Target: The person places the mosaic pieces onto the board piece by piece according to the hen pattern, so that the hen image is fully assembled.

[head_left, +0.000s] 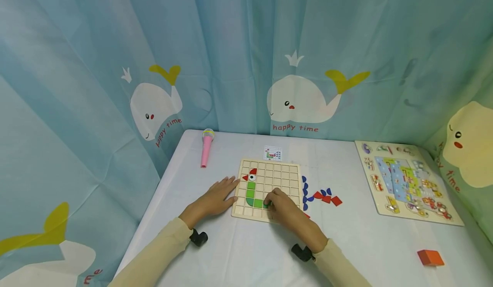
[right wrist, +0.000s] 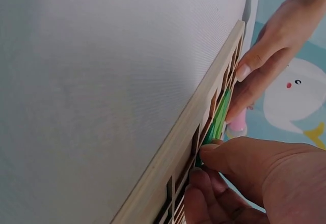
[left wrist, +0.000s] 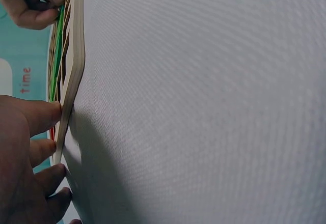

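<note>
- dark green piece (head_left: 265,204) at the lower part of the wooden grid board (head_left: 279,177), just beside a light green square (head_left: 258,203);
- right hand (head_left: 284,208) pinches that piece between thumb and fingers;
- left hand (head_left: 216,197) grasps nothing, fingers extended, touching the board's left edge;
- blue pieces (head_left: 305,192) and red pieces (head_left: 337,201) lie to the board's right;
- picture card (head_left: 272,153) rests near its far edge; pink microphone (head_left: 206,150) lies farther left;
- puzzle board (head_left: 380,206) and orange block (head_left: 430,258) sit well apart, rightward.

White table (head_left: 246,252) bears gridded board (head_left: 279,180), microphone (head_left: 206,150), puzzle (head_left: 408,184).
</note>
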Tool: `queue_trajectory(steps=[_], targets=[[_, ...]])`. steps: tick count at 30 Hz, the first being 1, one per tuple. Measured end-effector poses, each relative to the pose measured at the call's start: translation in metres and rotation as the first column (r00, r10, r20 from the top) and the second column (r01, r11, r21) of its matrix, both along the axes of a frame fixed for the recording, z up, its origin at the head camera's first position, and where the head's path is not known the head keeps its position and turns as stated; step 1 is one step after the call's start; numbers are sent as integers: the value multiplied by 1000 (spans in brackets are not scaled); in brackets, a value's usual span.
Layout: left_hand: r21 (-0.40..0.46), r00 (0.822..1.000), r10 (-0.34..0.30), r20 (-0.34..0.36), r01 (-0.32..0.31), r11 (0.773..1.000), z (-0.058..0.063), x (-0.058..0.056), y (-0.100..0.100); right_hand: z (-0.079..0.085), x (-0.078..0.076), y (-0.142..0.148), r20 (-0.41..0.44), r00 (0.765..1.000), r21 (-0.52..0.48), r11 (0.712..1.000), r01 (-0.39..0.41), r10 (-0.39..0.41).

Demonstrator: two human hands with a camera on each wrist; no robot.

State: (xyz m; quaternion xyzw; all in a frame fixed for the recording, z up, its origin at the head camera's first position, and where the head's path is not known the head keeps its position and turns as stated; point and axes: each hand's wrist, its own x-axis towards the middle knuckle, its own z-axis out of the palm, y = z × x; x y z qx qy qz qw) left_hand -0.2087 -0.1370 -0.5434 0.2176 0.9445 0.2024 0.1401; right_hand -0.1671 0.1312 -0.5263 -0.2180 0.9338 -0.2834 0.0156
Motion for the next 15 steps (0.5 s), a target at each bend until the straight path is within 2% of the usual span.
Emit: queue_trajectory(steps=[4,9,15], targets=[[8,1000,-1,-1,1,1000,0,0,0,0,0,0,24,1000,-4,1000,10,-10],[0,1000,-3,1,3,1000,0,-1,1,2,1,4,4,1000,-2,1000,8,-8],[-9,1000,0,1,0,1000,-2,-1,1,10,0,25,33,999,11,999,35,-35]])
